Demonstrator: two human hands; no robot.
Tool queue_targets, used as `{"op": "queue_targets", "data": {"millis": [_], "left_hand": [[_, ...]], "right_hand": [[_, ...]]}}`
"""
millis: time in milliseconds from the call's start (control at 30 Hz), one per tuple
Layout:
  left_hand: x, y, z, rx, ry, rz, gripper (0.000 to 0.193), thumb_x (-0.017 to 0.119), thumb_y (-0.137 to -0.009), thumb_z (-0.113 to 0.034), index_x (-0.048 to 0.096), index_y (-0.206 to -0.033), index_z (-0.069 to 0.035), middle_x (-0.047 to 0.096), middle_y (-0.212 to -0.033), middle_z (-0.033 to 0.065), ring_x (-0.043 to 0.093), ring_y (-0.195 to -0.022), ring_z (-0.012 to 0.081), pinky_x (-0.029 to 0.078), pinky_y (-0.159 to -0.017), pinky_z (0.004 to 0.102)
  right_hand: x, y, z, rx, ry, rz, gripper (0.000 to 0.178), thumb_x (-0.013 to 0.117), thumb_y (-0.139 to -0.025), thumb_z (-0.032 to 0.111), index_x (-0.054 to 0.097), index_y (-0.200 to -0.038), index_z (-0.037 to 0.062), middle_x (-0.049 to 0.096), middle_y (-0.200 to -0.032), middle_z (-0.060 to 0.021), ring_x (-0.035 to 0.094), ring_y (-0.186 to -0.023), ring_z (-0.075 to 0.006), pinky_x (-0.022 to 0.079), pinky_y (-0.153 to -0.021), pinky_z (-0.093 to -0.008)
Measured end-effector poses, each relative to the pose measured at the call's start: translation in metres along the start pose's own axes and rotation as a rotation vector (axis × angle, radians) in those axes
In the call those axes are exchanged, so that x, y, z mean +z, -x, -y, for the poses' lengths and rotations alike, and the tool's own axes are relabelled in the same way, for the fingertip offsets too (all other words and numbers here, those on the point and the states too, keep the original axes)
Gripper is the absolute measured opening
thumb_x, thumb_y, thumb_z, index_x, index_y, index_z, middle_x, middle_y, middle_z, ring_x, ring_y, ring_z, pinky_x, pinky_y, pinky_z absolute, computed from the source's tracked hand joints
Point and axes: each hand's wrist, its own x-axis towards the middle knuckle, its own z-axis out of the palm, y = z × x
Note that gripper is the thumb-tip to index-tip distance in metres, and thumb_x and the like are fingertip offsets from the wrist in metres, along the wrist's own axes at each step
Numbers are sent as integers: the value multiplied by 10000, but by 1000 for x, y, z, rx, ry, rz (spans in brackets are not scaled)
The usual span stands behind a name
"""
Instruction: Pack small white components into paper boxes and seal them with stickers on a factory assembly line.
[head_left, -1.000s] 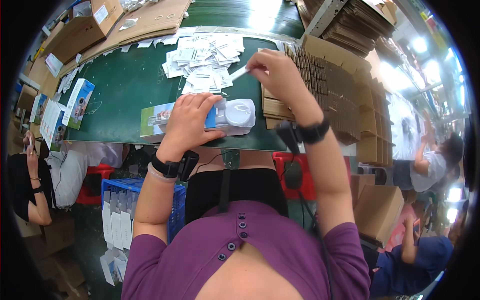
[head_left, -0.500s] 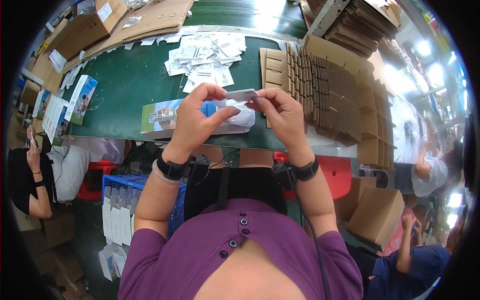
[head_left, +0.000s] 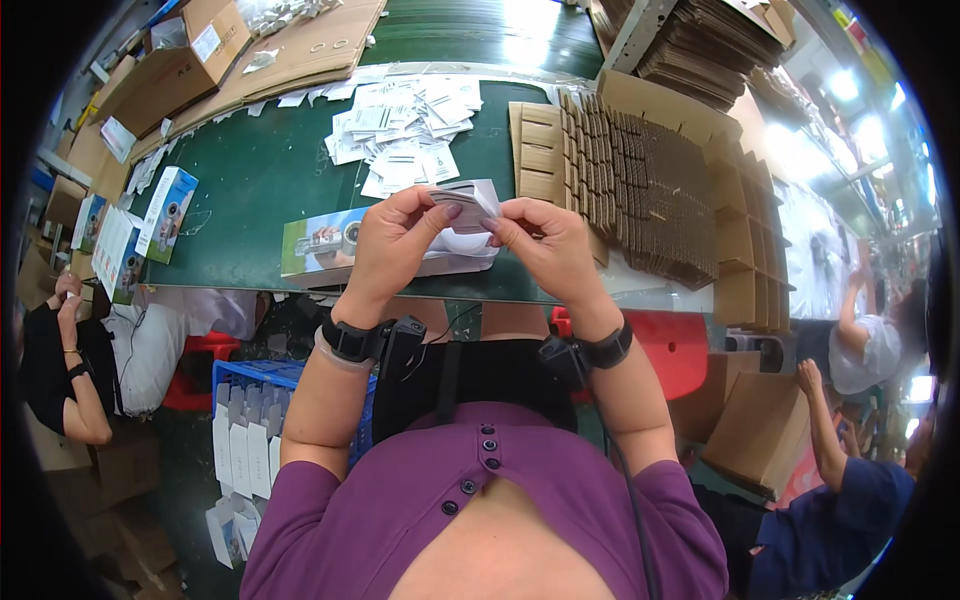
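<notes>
Between my two hands is a small folded white leaflet (head_left: 463,207), raised above the near edge of the green table. My left hand (head_left: 395,235) pinches its left side between thumb and fingers. On its right edge the fingertips of my right hand (head_left: 545,240) are closed. Below them lies an open printed carton (head_left: 318,246) with a white tray inside; my hands and the leaflet cover part of it. Beyond my hands a loose heap of white leaflets (head_left: 400,128) is spread on the table.
Stacked corrugated cardboard dividers (head_left: 650,190) fill the table's right side. Printed boxes (head_left: 168,213) stand at the left edge. A blue crate (head_left: 262,372) with white cartons is below on the left, near a red stool (head_left: 665,355) on the right. Other people sit at both sides.
The leaflet has been tilted and now shows its printed face, its folds spreading somewhat. Both hands still grip it. On the right, a co-worker's arm has lifted.
</notes>
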Motion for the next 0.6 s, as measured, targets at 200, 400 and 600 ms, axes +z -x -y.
{"op": "queue_targets", "data": {"millis": [200, 400, 600], "left_hand": [[1, 1, 1, -2, 147, -53, 156, 680, -941, -71, 676, -1074, 11, 711, -928, 32, 644, -834, 84, 528, -767, 232], [6, 1, 2, 50, 258, -84, 170, 685, -936, -66, 652, -1083, 13, 696, -939, 23, 648, -838, 96, 538, -784, 240], [7, 5, -8, 2, 224, -55, 180, 684, -944, -90, 640, -1097, -8, 679, -961, 20, 630, -880, 91, 522, -808, 229]], "right_hand": [[3, 3, 18, -28, 52, -38, 173, 660, -950, 59, 683, -1096, -30, 712, -882, -51, 663, -787, -71, 537, -698, -218], [15, 5, 18, -113, 96, -198, 177, 657, -951, 57, 679, -1111, -14, 706, -877, -49, 660, -778, -69, 536, -688, -218], [13, 2, 10, -187, 221, -132, 164, 642, -960, 52, 661, -1108, -17, 694, -884, -48, 662, -785, -80, 538, -693, -216]]}}
